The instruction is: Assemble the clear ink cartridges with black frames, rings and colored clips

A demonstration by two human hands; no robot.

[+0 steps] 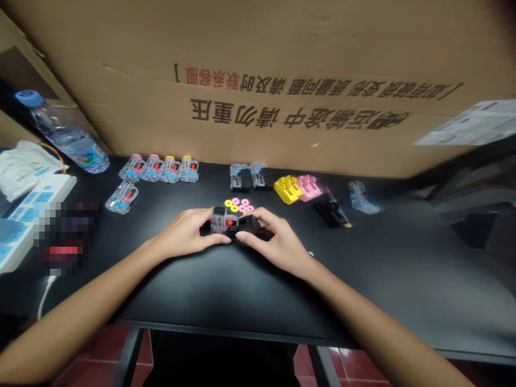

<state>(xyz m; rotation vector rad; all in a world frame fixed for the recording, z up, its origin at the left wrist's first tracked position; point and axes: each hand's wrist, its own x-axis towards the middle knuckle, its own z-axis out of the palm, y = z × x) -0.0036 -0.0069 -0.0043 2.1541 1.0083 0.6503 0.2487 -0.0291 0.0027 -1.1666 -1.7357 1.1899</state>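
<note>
My left hand (186, 232) is closed around a small clear plastic casing (220, 220) with a dark top and a red part inside. A black plastic piece (249, 224) is gripped between the thumb and fingers of my right hand (278, 239). The two pieces meet between my hands above the table, and I cannot tell whether they are joined. Just behind them lie several small pink and yellow rings (235, 202), partly covered by the right fingers. Farther back stand two clear casings with black parts (241, 178), beside yellow pieces (287, 189) and pink pieces (309, 187).
Several clear casings with red parts (161, 169) line the back left, and another one (122, 197) lies nearer. A black tool (332, 211) and a clear casing (362, 197) lie right. A water bottle (70, 134) and power strip (38, 215) occupy the left. Cardboard (258, 48) walls the back.
</note>
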